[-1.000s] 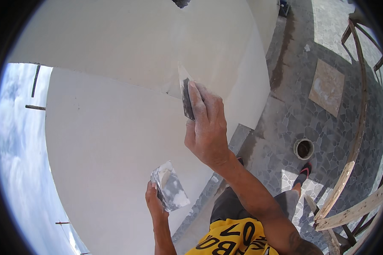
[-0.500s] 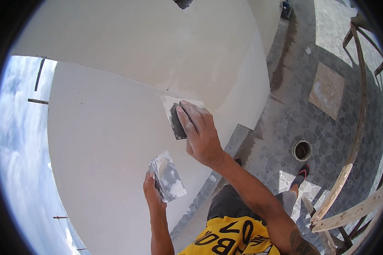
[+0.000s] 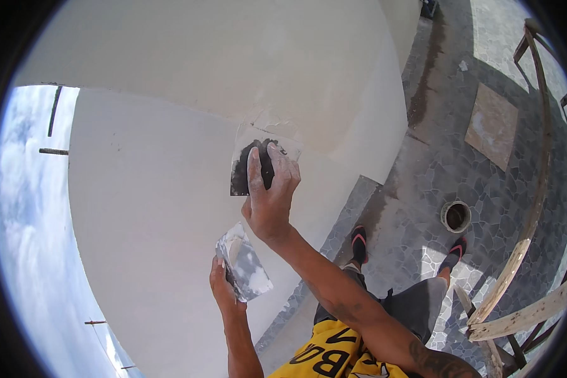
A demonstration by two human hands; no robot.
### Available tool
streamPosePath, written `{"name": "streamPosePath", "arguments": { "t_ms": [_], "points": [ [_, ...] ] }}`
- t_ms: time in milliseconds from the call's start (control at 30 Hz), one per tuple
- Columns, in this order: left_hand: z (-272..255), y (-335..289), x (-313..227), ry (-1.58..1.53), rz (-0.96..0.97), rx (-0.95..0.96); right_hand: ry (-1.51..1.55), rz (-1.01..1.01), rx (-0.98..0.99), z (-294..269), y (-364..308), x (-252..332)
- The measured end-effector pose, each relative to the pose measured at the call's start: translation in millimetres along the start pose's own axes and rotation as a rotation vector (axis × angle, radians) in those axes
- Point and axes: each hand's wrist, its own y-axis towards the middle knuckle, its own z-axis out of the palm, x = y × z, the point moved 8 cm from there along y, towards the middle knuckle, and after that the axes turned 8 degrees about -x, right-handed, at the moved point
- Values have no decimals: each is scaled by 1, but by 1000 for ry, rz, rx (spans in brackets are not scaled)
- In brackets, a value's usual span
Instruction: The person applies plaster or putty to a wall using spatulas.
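Against the pale wall [image 3: 145,183], my right hand [image 3: 272,205] grips a dark flat putty scraper [image 3: 240,173], its fingers spread over the blade's face. White putty coats the scraper's upper part. Just above it, a thin fresh putty smear [image 3: 277,123] shows on the wall, by the line where two surfaces meet. Lower and to the left, my left hand [image 3: 223,285] holds a second flat blade [image 3: 251,272] by its left edge. That grey plate is tilted and carries patches and a small mound of white putty. Part of my left fingers is hidden behind it.
On the grey stone-patterned floor stand a round bucket [image 3: 455,217] with dark contents and a flat tan board [image 3: 492,126]. A rough wooden frame [image 3: 516,252] curves along the right side. My feet in dark flip-flops [image 3: 359,244] are below the wall's edge.
My right hand has shifted left and slightly down, turning the scraper more upright. A putty smear now shows above the blade. My left hand and its plate stay nearly in place.
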Motion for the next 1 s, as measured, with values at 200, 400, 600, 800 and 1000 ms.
{"name": "streamPosePath", "arguments": {
  "t_ms": [200, 400, 600, 800, 1000],
  "points": [
    [5, -1, -1, 9, -9, 47, -36, 124, 49, -59, 35, -18],
    [2, -1, -3, 27, 13, 26, -173, 296, 237, -17, 51, -28],
    [8, -3, -4, 7, -9, 39, 215, 18, 267, -40, 70, 29],
    [2, -6, -5, -7, -10, 30, 113, -151, 58, -60, 121, -34],
    [-10, -2, 0, -17, -34, 20, -7, -220, 123, -13, 171, -79]
  ]
}}
